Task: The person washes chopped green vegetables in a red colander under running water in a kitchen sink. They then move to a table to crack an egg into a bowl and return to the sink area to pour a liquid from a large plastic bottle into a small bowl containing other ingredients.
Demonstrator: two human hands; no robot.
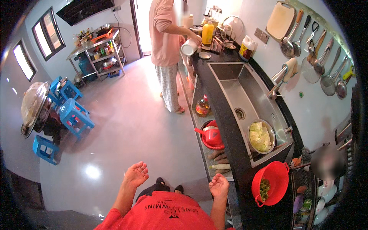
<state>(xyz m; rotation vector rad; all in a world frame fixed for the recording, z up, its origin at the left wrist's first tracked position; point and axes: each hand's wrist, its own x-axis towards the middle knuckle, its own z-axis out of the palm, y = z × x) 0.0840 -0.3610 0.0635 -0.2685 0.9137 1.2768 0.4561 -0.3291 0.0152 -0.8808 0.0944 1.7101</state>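
My left hand (136, 174) is raised over the floor in front of my red shirt, palm up, fingers loosely bent and apart, with nothing in it. Beside the counter front, my right hand (219, 186) is also palm up and bare, fingers slightly curled. Closest to it is a white radish (221, 166) on the shelf under the counter. On the black worktop to the right stands a red colander (276, 180) with some green leaves (264, 189) inside. A metal bowl (272, 142) of pale cabbage leaves (260, 137) sits in the near end of the steel sink (247, 90).
A person (165, 46) in a pink top stands at the counter's far end, tilting a white container (189, 47). Below the worktop are an oil bottle (202, 106) and a red scoop (211, 135). Blue stools (75, 115) stand left; ladles and strainers (328, 83) hang on the wall.
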